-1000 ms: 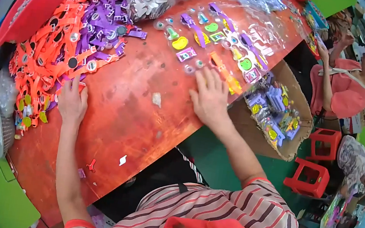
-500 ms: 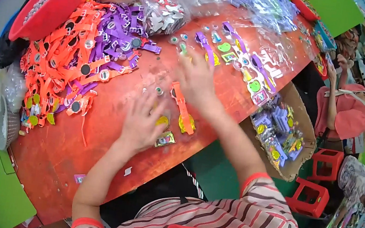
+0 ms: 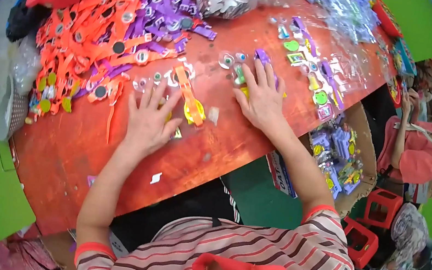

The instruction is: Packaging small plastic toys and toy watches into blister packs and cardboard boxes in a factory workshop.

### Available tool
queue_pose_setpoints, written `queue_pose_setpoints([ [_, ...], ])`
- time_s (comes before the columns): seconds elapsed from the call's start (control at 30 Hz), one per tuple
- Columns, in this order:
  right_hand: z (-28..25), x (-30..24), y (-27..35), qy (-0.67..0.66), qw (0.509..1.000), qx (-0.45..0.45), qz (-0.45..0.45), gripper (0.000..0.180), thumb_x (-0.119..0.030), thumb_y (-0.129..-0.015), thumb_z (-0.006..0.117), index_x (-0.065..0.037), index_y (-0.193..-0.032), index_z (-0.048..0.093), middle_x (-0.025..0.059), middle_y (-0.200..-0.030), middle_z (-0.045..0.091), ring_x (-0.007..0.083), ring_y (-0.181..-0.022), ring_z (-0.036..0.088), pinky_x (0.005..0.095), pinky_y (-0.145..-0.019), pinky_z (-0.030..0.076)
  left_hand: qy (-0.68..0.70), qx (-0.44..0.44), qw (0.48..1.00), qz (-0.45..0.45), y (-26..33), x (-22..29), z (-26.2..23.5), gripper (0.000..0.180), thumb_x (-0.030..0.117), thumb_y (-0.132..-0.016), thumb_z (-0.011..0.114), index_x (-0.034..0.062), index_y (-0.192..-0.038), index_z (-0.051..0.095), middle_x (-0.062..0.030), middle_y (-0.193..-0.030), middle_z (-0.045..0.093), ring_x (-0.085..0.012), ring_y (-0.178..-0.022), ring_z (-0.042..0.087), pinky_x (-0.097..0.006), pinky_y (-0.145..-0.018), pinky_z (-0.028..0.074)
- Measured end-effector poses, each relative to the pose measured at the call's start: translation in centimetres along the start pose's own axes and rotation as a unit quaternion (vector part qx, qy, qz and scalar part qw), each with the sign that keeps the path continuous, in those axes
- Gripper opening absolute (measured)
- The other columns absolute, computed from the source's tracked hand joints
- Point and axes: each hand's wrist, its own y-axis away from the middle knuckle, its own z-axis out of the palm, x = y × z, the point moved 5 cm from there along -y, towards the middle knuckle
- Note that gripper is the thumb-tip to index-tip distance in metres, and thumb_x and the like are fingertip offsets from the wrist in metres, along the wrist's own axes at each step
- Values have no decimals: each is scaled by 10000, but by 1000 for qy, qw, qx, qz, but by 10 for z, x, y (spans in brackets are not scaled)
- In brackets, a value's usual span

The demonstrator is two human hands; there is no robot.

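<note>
The desk [image 3: 63, 163] bore still-ungrouped straps [image 3: 89, 34] near its left edge, toys [image 3: 320, 98] grouped rightward; left hand [image 3: 150, 121] and right hand [image 3: 264, 98] had fingers apart.

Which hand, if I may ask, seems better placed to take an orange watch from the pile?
The left, I'd judge: the left hand is nearer the pile of orange watches. The right hand is farther off, partly covering a purple watch.
</note>
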Motion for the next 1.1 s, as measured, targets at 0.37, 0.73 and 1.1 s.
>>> queue_pose_setpoints([
  [0.37, -11, 39, 14, -72, 990, 64, 102, 367, -253, -868, 603, -61, -1181, 575, 163, -1193, 545, 337, -1083, 521, 477, -880, 415, 645, 13, 746, -166, 0, 102, 17, 559, 171, -889, 529, -4, -1394, 367, -244, -1373, 425, -301, -1329, 370, -354, -1070, 313],
  [0.73, 6, 43, 38, -521, 809, -9, 272, 363, -107, -893, 597, 60, -1211, 549, 72, -888, 540, 129, -777, 539, 273, -664, 462, 734, 80, 654, -163, -11, 117, 19, 659, 122, -828, 546, -31, -1427, 319, -187, -1273, 429, -236, -1129, 454, -321, -984, 362],
  [1.1, 21, -86, -33, -518, 847, -43, 113, 400, -121, -849, 621, 25, -1214, 551, 105, -866, 564, 178, -757, 562, 311, -675, 474, 707, 143, 646, -251, 54, 9, -30, 617, 131, -858, 569, -14, -1421, 362, -118, -1285, 462, -173, -1122, 481, -288, -971, 388],
])
